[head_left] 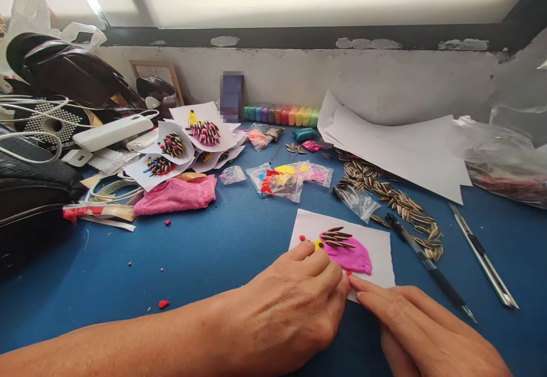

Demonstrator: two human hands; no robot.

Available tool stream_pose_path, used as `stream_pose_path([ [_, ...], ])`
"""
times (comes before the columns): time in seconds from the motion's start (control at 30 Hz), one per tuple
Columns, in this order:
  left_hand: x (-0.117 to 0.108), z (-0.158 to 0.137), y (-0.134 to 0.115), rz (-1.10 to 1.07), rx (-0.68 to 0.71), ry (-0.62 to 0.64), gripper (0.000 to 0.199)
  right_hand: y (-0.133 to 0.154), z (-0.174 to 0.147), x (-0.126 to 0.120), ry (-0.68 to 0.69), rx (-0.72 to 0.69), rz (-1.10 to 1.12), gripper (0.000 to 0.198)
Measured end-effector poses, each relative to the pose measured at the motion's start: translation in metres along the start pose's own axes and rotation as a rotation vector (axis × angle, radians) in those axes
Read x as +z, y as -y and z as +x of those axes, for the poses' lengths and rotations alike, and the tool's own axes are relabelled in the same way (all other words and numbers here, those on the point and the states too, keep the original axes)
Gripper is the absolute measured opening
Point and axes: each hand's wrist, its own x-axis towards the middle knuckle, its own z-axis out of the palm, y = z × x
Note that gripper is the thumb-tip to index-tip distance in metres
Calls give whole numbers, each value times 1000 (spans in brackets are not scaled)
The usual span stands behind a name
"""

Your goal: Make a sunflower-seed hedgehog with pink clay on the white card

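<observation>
A white paper card (382, 251) bears a clay hedgehog: a purple clay body (359, 258), a yellow face with a dark eye, and a small red clay ball (302, 238) at the snout. Several striped sunflower seeds (337, 237) stick in the upper part of the body. My left hand (303, 294) is closed over the card's lower left, its fingers curled in a pinch; what they hold is hidden. With fingers stretched out, my right hand (421, 323) rests on the card's lower edge. Its index fingertip touches a bit of red clay (349, 273) below the body.
Loose sunflower seeds (399, 200), a pen (431, 266) and a utility knife (485, 257) lie to the right. Finished hedgehog cards (182, 163) overlap behind a pink cloth (176, 195). Opened clay packets (280, 182) lie mid-table; white sheets (393, 138) lean at the wall.
</observation>
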Motion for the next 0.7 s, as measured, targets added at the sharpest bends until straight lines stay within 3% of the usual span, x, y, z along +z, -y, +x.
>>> stream_pose_path([
  [0.23, -1, -2, -1, 25, 16, -5, 23, -1, 11, -3, 30, -24, 5, 29],
  [0.7, -5, 0, 2, -15, 48, 2, 21, -4, 2, 0, 56, -43, -9, 28],
])
